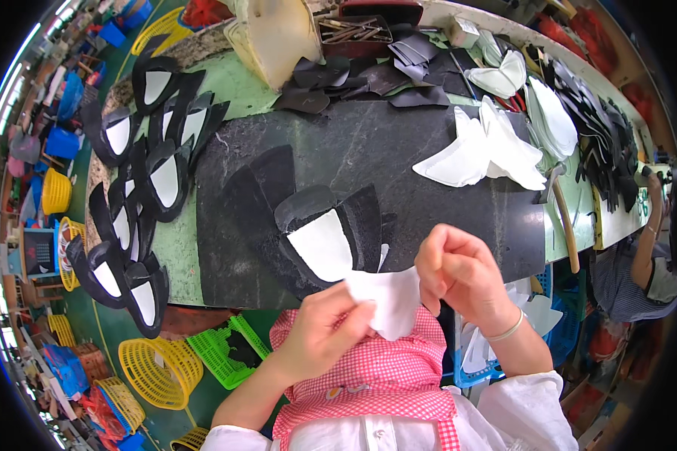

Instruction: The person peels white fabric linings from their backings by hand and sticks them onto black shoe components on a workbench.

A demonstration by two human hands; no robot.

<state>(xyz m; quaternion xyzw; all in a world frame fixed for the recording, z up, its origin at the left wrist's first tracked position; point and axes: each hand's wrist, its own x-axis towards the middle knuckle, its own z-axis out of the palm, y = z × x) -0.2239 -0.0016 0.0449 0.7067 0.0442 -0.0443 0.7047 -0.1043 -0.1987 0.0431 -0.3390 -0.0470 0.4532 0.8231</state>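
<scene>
At lower centre, your left hand (pixel 326 325) pinches the white piece (pixel 390 302) between thumb and fingers, apparently to keep it spread, while your right hand (pixel 465 276), fingers curled nearly closed, is at its right edge, whether gripping I cannot tell.

smooth white sheet (pixel 393 304), scuffed matt board (pixel 353 146)

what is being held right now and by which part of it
A thin, white, flexible sheet piece: the left hand pinches its left edge; the right hand is at its upper right edge, its grip unclear.
</scene>
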